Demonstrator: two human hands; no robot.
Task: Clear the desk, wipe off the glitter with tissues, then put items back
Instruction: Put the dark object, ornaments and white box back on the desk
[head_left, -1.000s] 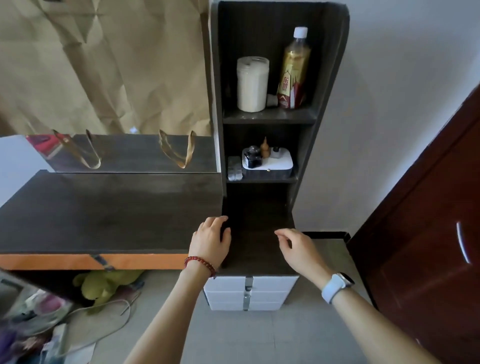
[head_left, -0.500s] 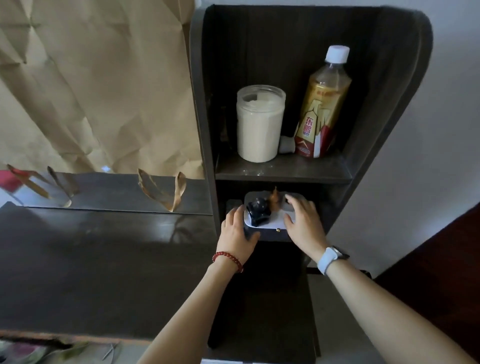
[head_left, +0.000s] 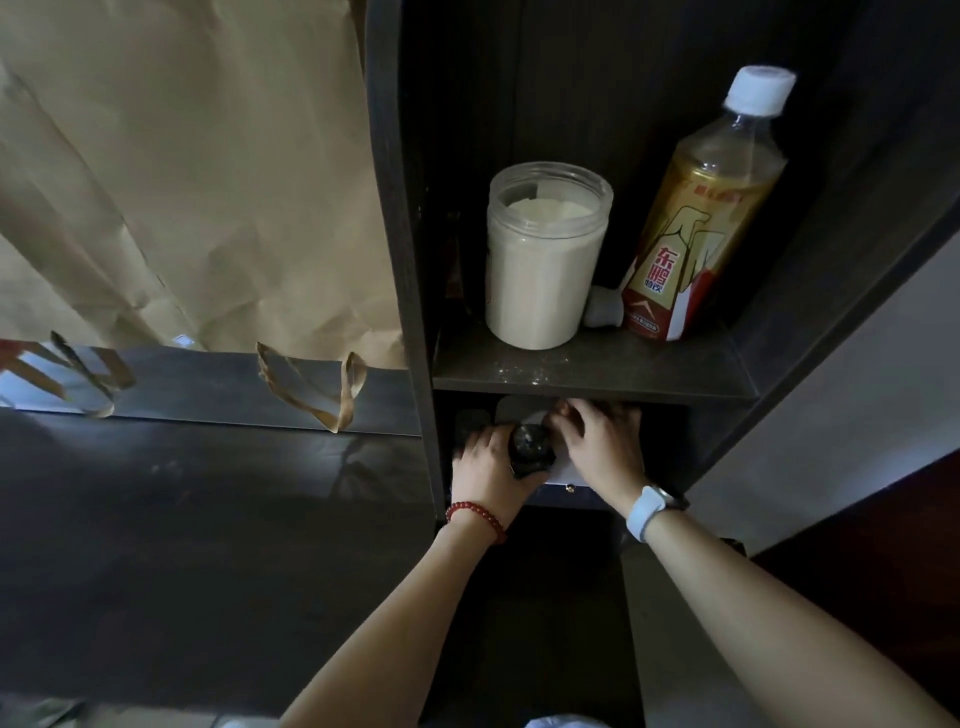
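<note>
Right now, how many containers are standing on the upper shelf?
2. A white jar stands on the left and a capped drink bottle leans at the right. A small white thing lies between them; more may hide behind.

Items counted: two hands, the left hand (head_left: 488, 462) and the right hand (head_left: 602, 441), both inside the lower shelf compartment. One dark round object (head_left: 530, 449) between them, on one white tray (head_left: 563, 470). On the upper shelf (head_left: 587, 369): one white jar (head_left: 543, 260), one capped drink bottle (head_left: 706, 208), one small pale item (head_left: 602, 307) between them, unidentifiable. One red bead bracelet (head_left: 475, 517); one white wristwatch (head_left: 649, 512). One tabletop (head_left: 208, 545).
</note>
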